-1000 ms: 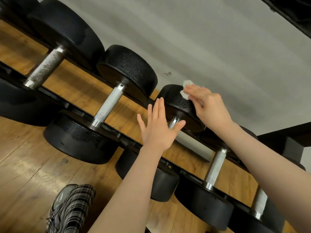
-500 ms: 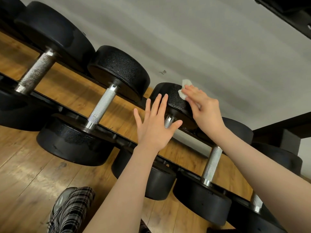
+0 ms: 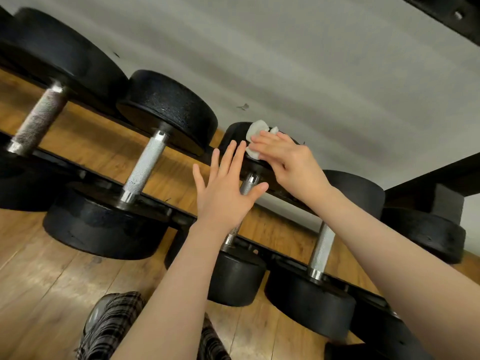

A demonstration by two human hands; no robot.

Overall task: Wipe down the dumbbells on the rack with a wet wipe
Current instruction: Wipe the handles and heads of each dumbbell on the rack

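White wet wipe [image 3: 253,136], held under right hand [image 3: 288,165] fingers, rubbing centre-frame dumbbell [image 3: 233,276]; left hand [image 3: 224,193] hovering, fingers spread wide; neighbouring dumbbells seemingly awaiting wiping.

Your left hand [image 3: 225,193] hides most of one dumbbell's handle [image 3: 247,185]; the leftmost dumbbell [image 3: 39,120] is motion-blurred and cut by the edge.
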